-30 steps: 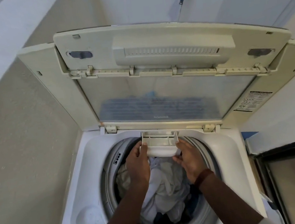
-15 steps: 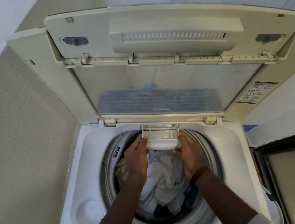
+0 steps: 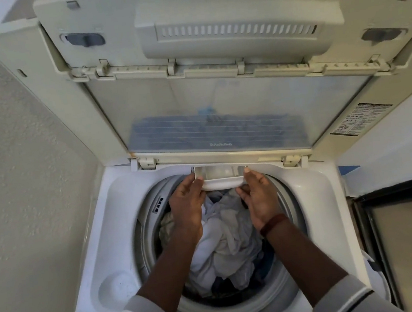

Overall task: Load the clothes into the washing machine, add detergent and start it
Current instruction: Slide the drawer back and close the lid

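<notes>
While the lid stands raised, I see both hands at the detergent drawer of the washing machine.
Left hand and right hand each grasp one end of the drawer, fingers curled round its edges. The drawer sits at the back rim of the opening, just below the lid hinge, projecting over the drum. Clothes, mostly white with some dark pieces, lie heaped in the drum beneath both wrists.
</notes>
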{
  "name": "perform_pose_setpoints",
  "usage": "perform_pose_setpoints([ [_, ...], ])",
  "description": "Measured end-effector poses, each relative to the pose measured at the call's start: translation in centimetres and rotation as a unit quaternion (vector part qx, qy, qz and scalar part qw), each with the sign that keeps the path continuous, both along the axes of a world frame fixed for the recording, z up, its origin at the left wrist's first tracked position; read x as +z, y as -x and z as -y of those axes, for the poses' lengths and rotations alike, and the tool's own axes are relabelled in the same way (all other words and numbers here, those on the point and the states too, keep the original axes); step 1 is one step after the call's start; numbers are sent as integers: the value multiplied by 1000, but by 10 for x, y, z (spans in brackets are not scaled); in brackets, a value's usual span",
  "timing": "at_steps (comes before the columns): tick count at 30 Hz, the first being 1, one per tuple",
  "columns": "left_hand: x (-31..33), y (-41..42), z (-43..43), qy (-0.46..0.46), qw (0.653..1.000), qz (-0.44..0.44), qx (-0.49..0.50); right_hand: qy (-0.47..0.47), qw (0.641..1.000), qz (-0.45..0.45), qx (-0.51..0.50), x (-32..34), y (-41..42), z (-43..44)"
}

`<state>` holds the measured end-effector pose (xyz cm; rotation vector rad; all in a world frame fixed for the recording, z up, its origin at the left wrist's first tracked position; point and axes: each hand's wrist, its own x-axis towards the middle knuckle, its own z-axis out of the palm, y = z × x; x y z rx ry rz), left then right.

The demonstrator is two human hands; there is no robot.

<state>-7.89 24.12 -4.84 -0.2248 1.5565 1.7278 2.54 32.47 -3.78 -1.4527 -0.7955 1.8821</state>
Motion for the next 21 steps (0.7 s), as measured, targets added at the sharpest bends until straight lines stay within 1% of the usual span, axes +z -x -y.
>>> perform_pose_setpoints([
  [4,-3,-3,-3,21,996,54,70,23,1000,1,-6,-2,3,4],
  [6,0,-7,-6,19,993,82,80,60,997,22,-47,-2,5,10],
  [7,5,-11,-8,11,992,95,79,82,994,18,-74,-1,8,13],
  [10,22,-19,-15,-41,985,152,68,136,982,-41,-122,4,16,18],
  [12,31,-19,-20,-74,981,173,51,157,977,-79,-122,13,20,19],
  [16,37,-15,-25,-98,975,197,40,191,968,-105,-121,22,20,11],
  [19,38,-13,-21,-118,967,223,31,220,956,-157,-111,30,20,4],
  [21,39,-7,-19,-147,959,240,15,235,948,-184,-111,36,21,-5],
])
